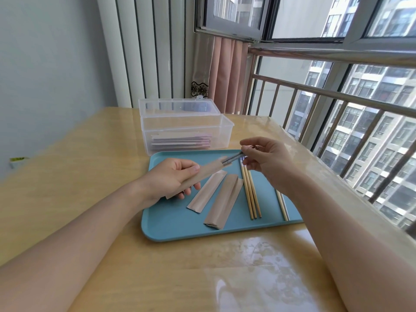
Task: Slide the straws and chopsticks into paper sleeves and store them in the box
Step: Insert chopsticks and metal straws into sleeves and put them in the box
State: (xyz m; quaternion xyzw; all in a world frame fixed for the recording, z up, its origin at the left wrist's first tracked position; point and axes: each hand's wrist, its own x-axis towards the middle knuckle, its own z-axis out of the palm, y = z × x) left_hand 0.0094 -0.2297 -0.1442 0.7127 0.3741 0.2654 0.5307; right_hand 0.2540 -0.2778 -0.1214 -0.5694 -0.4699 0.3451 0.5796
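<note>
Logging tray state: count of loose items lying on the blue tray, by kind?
Empty paper sleeves: 2
Loose chopsticks: 3
Total: 5
Excluded: the sleeve in the left hand, and a stick partly hidden by the right arm.

Bright daylight enters through the window (337,16) beyond the right hand (267,158), leaving white glare on the glossy surface (258,266) nearer than both hands. Shadows are faint. Wide-angle distortion bends the railing (337,95); focus stays fairly sharp.
</note>
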